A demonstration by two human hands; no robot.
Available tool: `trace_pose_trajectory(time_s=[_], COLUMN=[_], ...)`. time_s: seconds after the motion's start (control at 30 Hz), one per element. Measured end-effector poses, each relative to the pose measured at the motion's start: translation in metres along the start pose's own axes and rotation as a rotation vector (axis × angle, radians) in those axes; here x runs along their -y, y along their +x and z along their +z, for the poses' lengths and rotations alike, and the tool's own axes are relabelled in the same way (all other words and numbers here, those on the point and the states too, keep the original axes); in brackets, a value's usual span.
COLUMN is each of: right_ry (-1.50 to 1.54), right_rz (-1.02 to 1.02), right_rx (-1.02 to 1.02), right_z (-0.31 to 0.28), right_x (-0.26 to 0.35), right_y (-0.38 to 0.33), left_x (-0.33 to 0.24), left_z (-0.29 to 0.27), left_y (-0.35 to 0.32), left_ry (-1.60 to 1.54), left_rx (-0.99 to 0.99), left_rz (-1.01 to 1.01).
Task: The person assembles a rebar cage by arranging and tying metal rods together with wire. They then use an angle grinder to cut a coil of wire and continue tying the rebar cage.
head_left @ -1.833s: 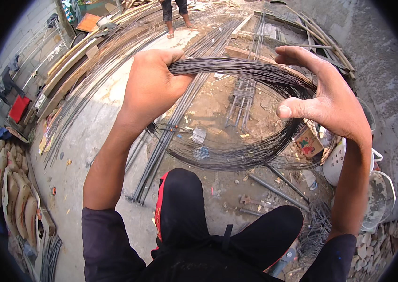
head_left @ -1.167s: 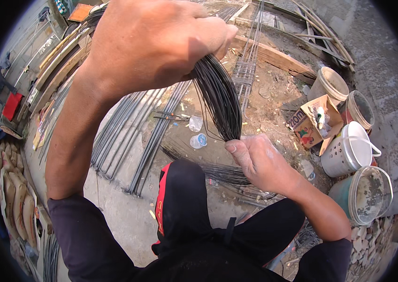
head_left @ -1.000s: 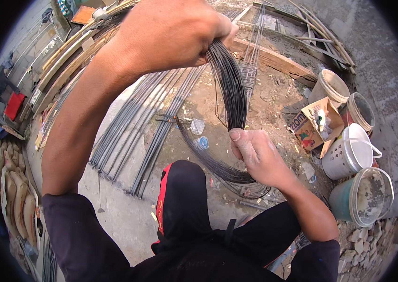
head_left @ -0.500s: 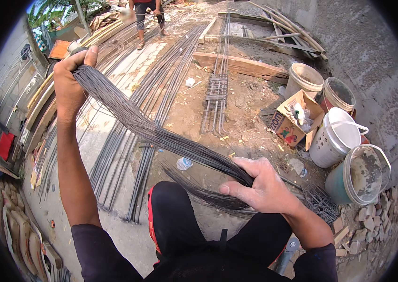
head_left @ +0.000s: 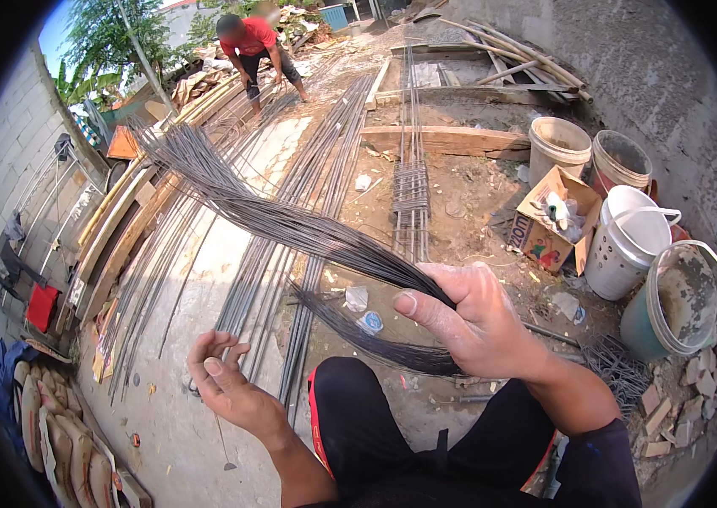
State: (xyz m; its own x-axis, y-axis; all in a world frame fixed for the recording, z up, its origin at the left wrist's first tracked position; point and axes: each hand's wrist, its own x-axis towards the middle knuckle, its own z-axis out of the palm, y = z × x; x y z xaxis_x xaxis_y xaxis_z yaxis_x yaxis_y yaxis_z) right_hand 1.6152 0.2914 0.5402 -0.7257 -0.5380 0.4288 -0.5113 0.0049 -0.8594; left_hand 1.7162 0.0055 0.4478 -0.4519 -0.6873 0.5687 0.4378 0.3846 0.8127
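Observation:
A thick bundle of thin dark tie wire (head_left: 291,224) is gripped in my right hand (head_left: 481,317), which is wrapped round its bend. From there the long upper part reaches up and left, its loose end fanned out. The shorter end curves back to the left below my right hand. My left hand (head_left: 236,389) is below the bundle, apart from it, with palm up, fingers loosely curled and spaced, and nothing seen in them. My knees (head_left: 358,406) are bent under the wire.
Long steel bars (head_left: 325,169) lie on the ground ahead, beside a tied rebar cage (head_left: 411,199). Along the right wall stand several buckets (head_left: 629,241) and an open cardboard box (head_left: 545,245). Filled sacks (head_left: 62,432) lie at lower left. A person in red (head_left: 255,42) bends over far ahead.
My left hand has let go of the wire's upper end and dropped down toward my knee. That end has fanned out. The person ahead now bends over, and my view has tilted up.

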Motion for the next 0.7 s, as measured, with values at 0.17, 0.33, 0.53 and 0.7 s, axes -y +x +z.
trace_pose_trajectory(time_s=[0.17,0.33,0.53,0.7], right_ry=[-0.127,-0.044,0.069,-0.207], right_rz=[-0.042,0.090,0.490,0.091], right_rx=[0.040,0.093,0.208,-0.056], right_z=[0.034,0.073,0.085,0.111], right_x=[-0.042,-0.051,-0.069,-0.129], right_y=[0.003,0.008,-0.030,-0.032], left_x=[-0.053,-0.010,-0.034,-0.053], left_z=[0.117,0.092,0.082,0.102], left_y=[0.012,0.053,0.068,0.058], left_ry=[-1.053,-1.594,-1.609,-1.495], left_rx=[0.226,0.438,0.425,0.661], left_rz=[-0.651,-0.736,-0.627,-0.444])
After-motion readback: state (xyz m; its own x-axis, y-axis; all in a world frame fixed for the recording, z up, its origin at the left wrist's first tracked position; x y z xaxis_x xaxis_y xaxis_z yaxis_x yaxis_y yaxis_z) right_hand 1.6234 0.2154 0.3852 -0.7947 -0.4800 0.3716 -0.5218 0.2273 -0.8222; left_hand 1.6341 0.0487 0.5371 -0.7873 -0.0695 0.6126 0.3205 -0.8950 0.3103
